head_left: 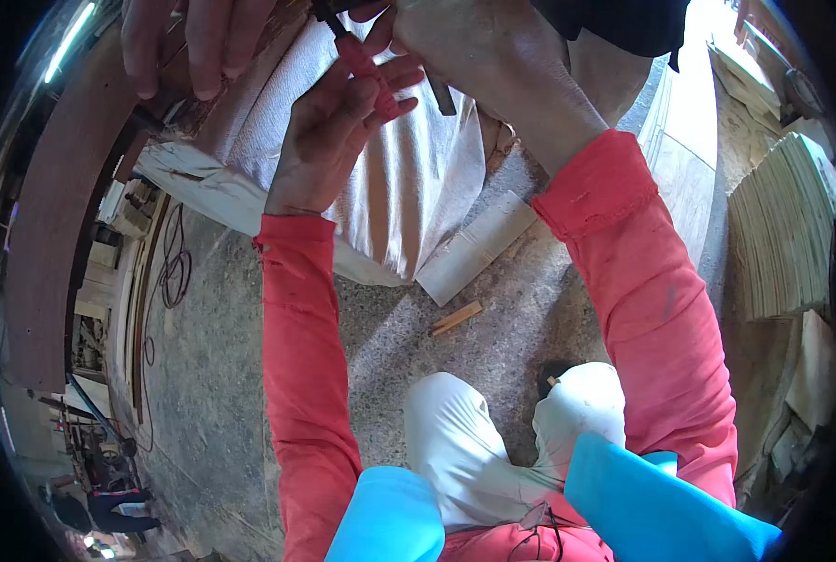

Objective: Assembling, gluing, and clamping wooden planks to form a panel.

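My left hand [329,140], in a red sleeve, is closed round the red handle [366,73] of a slim tool. Its dark shaft points up and away toward the top edge; the tip is out of sight. Just to the right, my right hand [470,42] is bent over with its fingers mostly hidden, close to the far end of the tool. A narrow dark flat bar [441,92] sticks out below it; whether the hand grips this bar is unclear. Beneath both hands lies a pale, shiny creased sheet [380,197] over a large block-like piece.
Another person's hand [207,42] rests at the upper left, near a brown curved panel [71,197]. A flat board [479,245] and a small wood offcut [457,318] lie on the concrete floor. Stacked thin sheets [783,229] stand at right. A coiled cable [174,272] lies at left.
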`<state>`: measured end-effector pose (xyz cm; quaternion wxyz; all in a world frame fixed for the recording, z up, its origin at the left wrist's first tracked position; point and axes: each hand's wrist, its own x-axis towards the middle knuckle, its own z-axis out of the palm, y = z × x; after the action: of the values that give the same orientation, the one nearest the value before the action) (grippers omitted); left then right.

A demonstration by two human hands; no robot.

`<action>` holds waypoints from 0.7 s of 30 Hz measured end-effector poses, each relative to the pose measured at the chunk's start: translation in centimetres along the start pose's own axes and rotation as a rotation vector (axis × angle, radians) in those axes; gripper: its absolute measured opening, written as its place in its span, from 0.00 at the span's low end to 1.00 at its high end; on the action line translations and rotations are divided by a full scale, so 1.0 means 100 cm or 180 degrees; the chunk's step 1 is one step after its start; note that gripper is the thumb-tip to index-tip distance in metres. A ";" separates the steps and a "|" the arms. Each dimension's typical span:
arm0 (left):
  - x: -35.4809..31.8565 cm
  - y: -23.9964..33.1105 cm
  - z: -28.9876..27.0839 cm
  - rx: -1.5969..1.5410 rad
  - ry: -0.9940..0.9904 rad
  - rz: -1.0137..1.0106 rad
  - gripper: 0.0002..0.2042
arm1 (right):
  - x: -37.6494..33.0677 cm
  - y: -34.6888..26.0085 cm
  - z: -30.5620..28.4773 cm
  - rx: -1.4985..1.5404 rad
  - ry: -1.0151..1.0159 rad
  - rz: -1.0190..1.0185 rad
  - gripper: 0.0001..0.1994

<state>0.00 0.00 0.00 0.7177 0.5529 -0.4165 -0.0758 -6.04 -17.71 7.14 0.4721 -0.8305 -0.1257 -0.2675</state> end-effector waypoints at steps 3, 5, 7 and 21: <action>0.000 0.002 -0.002 -0.0022 -0.0279 -0.0313 0.19 | -0.003 -0.003 -0.001 0.0746 0.0632 -0.0388 0.06; -0.005 -0.005 0.007 0.0577 0.0495 -0.0020 0.12 | -0.001 0.010 0.005 0.0957 0.0828 -0.0869 0.07; -0.003 -0.017 0.026 0.1171 0.0945 0.0264 0.10 | -0.004 0.000 -0.002 0.1037 0.0724 -0.0559 0.07; -0.006 -0.004 0.000 0.0679 0.0554 0.0175 0.12 | -0.003 0.001 0.007 0.0514 0.0839 -0.0522 0.06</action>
<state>-0.23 0.23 -0.66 0.6901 0.6189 -0.3734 0.0369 -6.05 -17.14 6.63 0.5263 -0.7345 -0.1512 -0.4008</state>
